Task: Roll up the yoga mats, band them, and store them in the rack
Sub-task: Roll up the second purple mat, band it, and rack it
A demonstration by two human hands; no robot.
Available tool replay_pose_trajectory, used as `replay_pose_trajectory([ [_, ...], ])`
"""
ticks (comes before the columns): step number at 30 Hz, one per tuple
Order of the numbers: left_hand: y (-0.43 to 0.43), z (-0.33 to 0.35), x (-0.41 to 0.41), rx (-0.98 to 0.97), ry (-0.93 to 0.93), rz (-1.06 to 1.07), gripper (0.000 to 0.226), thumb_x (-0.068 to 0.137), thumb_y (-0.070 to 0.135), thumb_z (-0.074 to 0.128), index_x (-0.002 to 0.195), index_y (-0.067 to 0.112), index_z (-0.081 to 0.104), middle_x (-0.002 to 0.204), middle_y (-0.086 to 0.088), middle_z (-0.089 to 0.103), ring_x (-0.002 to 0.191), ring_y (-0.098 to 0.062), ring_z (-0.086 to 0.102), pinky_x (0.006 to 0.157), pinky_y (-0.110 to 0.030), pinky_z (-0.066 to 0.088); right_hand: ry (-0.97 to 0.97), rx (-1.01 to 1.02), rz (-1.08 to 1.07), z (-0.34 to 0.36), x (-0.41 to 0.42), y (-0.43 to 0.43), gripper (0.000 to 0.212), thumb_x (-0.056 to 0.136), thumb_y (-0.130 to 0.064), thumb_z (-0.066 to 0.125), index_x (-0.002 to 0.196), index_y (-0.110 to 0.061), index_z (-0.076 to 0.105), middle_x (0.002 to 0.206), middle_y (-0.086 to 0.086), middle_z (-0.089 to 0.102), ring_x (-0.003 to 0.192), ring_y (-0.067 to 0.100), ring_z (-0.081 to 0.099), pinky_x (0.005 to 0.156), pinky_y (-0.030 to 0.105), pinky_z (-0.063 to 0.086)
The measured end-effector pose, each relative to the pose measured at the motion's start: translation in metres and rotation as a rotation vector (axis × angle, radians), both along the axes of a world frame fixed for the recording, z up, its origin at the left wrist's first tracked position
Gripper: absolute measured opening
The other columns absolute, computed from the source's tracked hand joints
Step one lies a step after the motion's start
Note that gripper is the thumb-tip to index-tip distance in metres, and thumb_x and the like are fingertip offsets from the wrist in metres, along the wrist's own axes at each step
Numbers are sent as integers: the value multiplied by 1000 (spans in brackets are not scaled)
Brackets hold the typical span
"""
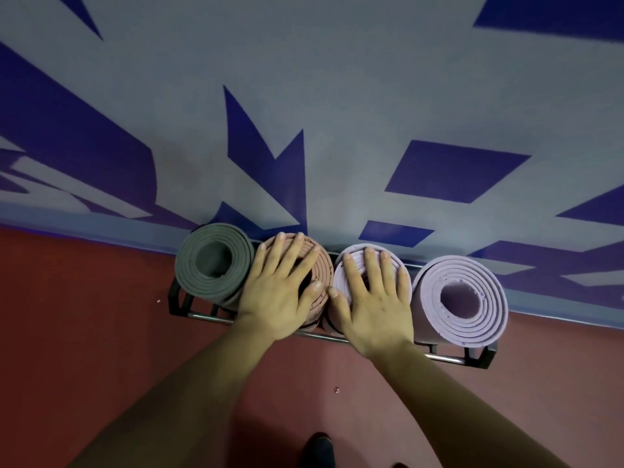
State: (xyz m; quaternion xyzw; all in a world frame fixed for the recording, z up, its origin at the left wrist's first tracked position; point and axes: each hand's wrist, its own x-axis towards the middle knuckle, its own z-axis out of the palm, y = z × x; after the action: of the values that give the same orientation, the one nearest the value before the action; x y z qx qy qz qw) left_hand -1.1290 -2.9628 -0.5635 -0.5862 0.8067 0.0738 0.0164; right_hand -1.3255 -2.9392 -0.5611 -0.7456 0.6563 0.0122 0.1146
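Straight, spread fingers [291, 255] of the left hand [277, 292] are pressed flat on the salmon-pink rolled foam mat [322, 268]. Those of the right hand [374, 305] are laid likewise on the pale lilac rolled foam mat [357, 254] at frame centre. Nothing is gripped. Both mats are stood upright in the black metal floor rack [209, 317]. The foam is judged light, soft and springy, and is best clasped round the barrel so the coils do not telescope.

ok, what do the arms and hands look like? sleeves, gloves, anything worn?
No sleeves in view: left forearm and right forearm are bare. Both the left hand and right hand are ungloved; no rings, watch or wristbands visible. Nails short.
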Motion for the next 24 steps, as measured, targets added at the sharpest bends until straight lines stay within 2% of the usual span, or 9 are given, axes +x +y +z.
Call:
replay_pose_trajectory([
  [3,-8,2,2,55,7,-12,65,102,53,12,159,25,23,169,-3,14,156,-28,5,124,-54,11,11,6,-14,0,0,-7,70,102,-64,9,164,-31,12,171,10,8,158,31,-1,126,54,-2],
  [5,-10,7,11,59,93,-11,65,101,51,3,160,25,11,169,1,4,156,-20,-6,126,-49,1,16,15,-23,5,6,-8,71,101,-62,6,164,-30,6,172,9,-1,157,29,-10,123,53,-10],
  [7,-13,16,28,29,172,32,64,104,49,4,159,21,19,169,0,9,156,-20,-1,126,-47,0,-22,-8,-11,11,21,-9,68,102,-57,6,164,-28,7,171,8,-5,155,25,-18,119,50,-21],
  [9,-15,15,50,-19,108,81,65,105,47,3,158,19,28,167,-4,19,155,-26,10,126,-50,7,-90,-15,60,17,45,-14,65,104,-53,8,164,-29,6,171,4,-6,153,18,-23,116,45,-28],
  [10,-16,12,61,-9,62,108,64,105,47,2,158,20,26,167,-5,19,155,-27,11,125,-51,7,-110,5,108,17,57,-17,63,105,-52,9,163,-31,2,171,2,-9,152,16,-25,115,43,-30],
  [13,-13,1,75,54,-26,185,66,99,50,-6,159,28,9,169,-3,3,156,-27,-4,125,-51,-2,-80,54,163,9,83,-25,61,107,-52,12,163,-31,-1,171,-1,-15,155,20,-22,119,48,-23],
  [15,-16,-1,73,69,-24,197,69,96,53,-10,160,31,5,169,0,-5,155,-26,-10,124,-51,-6,-51,63,144,5,88,-31,62,107,-53,13,163,-30,2,171,-1,-13,156,21,-18,123,51,-16],
  [19,-18,1,68,58,-20,175,69,97,57,-7,160,32,5,169,-2,-4,156,-27,-9,124,-54,-3,-54,89,129,7,84,-38,61,107,-52,13,163,-32,3,171,-3,-11,157,21,-16,125,52,-11],
  [24,-16,4,65,53,-49,209,66,96,55,-6,157,30,1,169,-6,3,156,-28,-2,124,-53,-2,-108,120,149,13,81,-39,60,107,-52,15,163,-33,3,171,-3,-11,156,19,-17,124,48,-14],
])
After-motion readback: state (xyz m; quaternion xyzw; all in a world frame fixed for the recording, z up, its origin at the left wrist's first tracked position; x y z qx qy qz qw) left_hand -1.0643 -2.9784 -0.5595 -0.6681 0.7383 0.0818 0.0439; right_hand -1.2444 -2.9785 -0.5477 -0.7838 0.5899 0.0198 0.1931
